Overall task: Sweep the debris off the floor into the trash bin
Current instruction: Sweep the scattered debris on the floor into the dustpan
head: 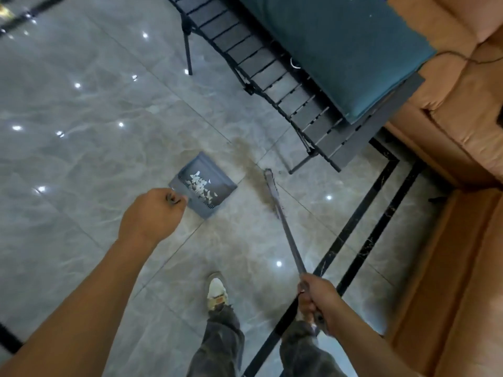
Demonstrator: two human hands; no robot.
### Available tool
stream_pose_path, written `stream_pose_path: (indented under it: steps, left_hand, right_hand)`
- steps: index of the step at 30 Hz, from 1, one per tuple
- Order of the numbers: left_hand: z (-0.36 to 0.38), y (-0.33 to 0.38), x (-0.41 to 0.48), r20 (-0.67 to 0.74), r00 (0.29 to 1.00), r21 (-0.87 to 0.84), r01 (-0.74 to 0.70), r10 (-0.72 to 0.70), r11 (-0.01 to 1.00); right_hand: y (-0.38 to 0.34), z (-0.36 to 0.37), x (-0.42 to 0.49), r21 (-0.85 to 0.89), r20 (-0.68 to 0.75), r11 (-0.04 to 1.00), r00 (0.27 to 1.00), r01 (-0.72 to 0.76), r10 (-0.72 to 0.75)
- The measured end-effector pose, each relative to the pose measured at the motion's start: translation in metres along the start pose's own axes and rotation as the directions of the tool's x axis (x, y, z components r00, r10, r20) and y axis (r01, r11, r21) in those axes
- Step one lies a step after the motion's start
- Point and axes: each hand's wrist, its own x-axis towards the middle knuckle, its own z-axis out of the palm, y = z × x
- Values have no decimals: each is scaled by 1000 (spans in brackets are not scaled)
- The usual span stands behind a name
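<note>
A grey dustpan (pixel 187 170) rests on the glossy marble floor, its pan holding a pile of white paper scraps (pixel 201 185). My left hand (pixel 152 213) is shut on the top of the dustpan's upright handle, just left of the pan. My right hand (pixel 317 300) is shut on the long broom handle (pixel 285 232), which runs up to the broom head (pixel 269 180). The brownish bristles (pixel 251 170) are blurred, just right of the dustpan's mouth. No trash bin is in view.
A dark slatted folding table (pixel 275 74) with a teal cushion (pixel 340 44) stands ahead on the right, its legs near the broom. An orange sofa (pixel 460 110) fills the right side. A black tile border (pixel 362 221) crosses the floor. My shoe (pixel 216 291) is below the dustpan.
</note>
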Motion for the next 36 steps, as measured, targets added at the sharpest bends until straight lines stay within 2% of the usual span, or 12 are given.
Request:
stream_pose_path:
  steps: [5, 10, 12, 14, 16, 18, 23, 27, 31, 32, 36]
  left_hand:
    - [-11, 24, 60, 47, 996, 160, -79, 72, 984]
    - [-19, 50, 123, -108, 962, 337, -200, 249, 920]
    - [-21, 55, 147, -209, 928, 423, -200, 310, 884]
    - [-24, 59, 162, -253, 907, 497, -178, 338, 849]
    - [-26, 62, 182, -298, 887, 490, -174, 352, 854]
    - [-25, 67, 194, -315, 870, 496, -190, 379, 848]
    - [-15, 86, 213, -320, 856, 503, -211, 407, 838]
    - [-20, 85, 221, -348, 855, 470, -195, 384, 861]
    - [-30, 77, 218, -330, 874, 418, -204, 357, 885]
    - [-33, 75, 218, -333, 876, 409, -197, 347, 891]
    - [-43, 67, 217, -338, 883, 389, -183, 325, 903]
  right_hand:
    - [-91, 42, 55, -167, -67, 956, 965, 240, -253]
    - [-204, 86, 138, -307, -93, 858, 884, 411, -457]
    - [-252, 105, 165, -360, -119, 826, 857, 433, -501]
    - [-300, 119, 192, -389, -150, 799, 824, 459, -546]
    - [-347, 138, 219, -400, -164, 781, 801, 480, -576]
    - [-385, 150, 241, -391, -178, 780, 791, 488, -585]
    - [-453, 175, 272, -554, -172, 725, 796, 409, -580]
    - [-447, 185, 275, -616, -217, 720, 810, 320, -545]
    - [-350, 140, 253, -790, -173, 572, 815, 221, -553]
    - [-317, 123, 242, -796, -164, 562, 813, 225, -558]
    - [-212, 66, 177, -693, -167, 667, 839, 274, -518]
